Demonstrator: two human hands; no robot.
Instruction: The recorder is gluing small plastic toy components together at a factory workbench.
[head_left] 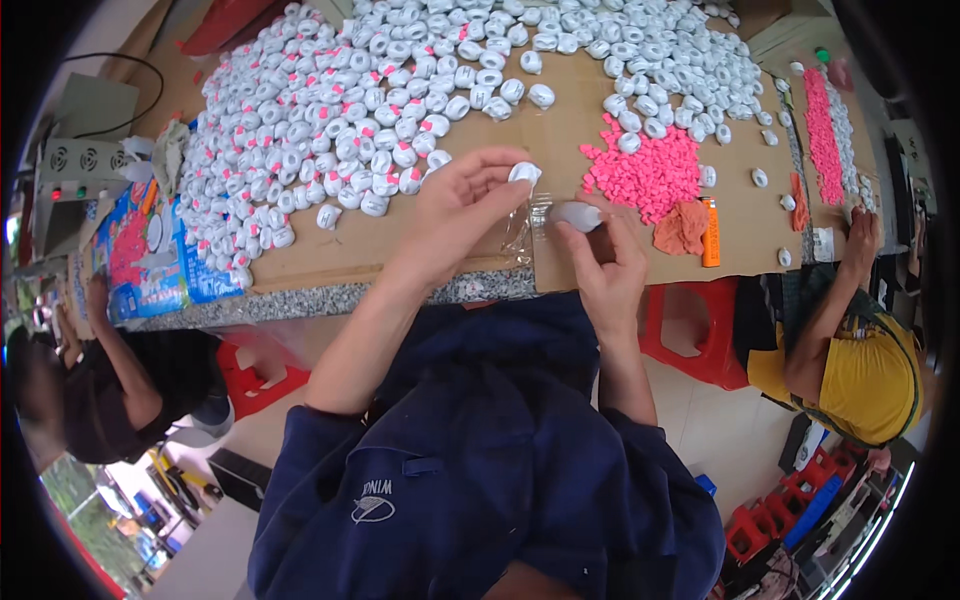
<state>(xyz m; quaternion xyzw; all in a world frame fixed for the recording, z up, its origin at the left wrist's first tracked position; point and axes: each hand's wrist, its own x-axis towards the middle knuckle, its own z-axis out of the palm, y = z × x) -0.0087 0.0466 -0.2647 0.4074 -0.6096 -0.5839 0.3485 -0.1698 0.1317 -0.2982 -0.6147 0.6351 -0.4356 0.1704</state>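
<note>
My left hand [462, 208] is closed in a pinch on a small white rounded plastic part [525, 174], held just above the cardboard. To its right, my right hand [611, 262] grips a pale, bulb-shaped piece [577, 215] between thumb and fingers; its exact kind is unclear. The two pieces are apart. Past my right hand lies a heap of small bright pink pieces [650, 172]. A broad spread of white parts, many with pink pieces on them [330, 125], covers the table beyond my left hand. More white parts [680, 50] lie at the back right.
Cardboard [340, 250] covers the granite-edged table [460, 290]. Right of the pink heap are a crumpled orange cloth [682, 229] and an orange lighter-like object [711, 232]. Co-workers sit at left [110, 390] and right [850, 370]. Red stools [700, 335] stand under the table.
</note>
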